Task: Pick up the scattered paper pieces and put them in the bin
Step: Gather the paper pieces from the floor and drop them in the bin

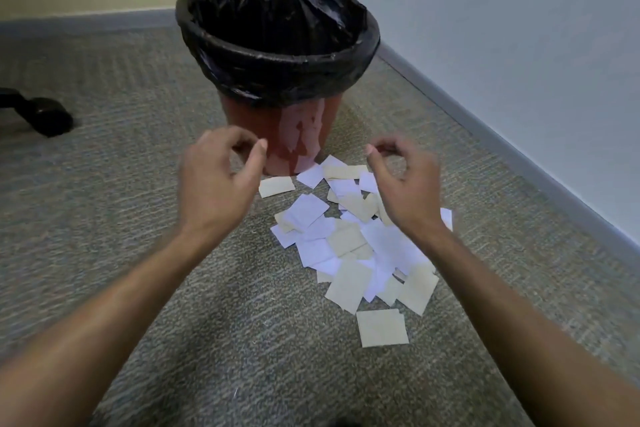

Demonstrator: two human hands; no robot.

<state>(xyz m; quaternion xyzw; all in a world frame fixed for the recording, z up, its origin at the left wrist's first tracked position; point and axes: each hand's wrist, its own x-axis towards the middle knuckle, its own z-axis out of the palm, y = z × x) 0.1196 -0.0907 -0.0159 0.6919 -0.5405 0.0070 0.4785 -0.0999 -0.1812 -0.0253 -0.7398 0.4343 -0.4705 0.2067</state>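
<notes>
A reddish-brown bin [277,135] lined with a black plastic bag [277,55] stands on the carpet ahead of me. Several white and beige square paper pieces [349,243] lie in a loose pile in front of it and to its right, with one beige piece [382,328] apart, nearest me. My left hand [216,180] hovers just left of the bin's base, fingers curled and apart, holding nothing. My right hand [403,184] hovers over the far part of the pile, fingers curled and apart, also holding nothing.
Grey patterned carpet [121,184] covers the floor. A wall with a grey baseboard [519,156] runs along the right, and another wall lies behind the bin. A black chair caster [48,114] sits at the far left.
</notes>
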